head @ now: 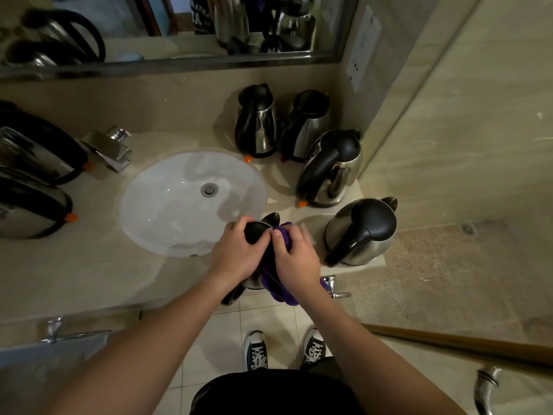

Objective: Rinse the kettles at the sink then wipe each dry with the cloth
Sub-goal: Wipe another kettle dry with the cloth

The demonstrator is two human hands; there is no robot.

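I hold a steel kettle with a black lid [258, 229] over the counter's front edge, just right of the white sink [179, 211]. My left hand [239, 253] grips the kettle's lid and top. My right hand [294, 254] grips a purple cloth [281, 292] and presses it against the kettle's right side; the cloth hangs down below the hand. Most of the kettle's body is hidden by my hands and the cloth.
Several steel kettles with black handles stand on the counter right of the sink, the nearest one [362, 232] close to my right hand. Two more kettles [33, 187] lie at the left. A chrome tap [110, 146] sits behind the sink. A mirror runs along the wall.
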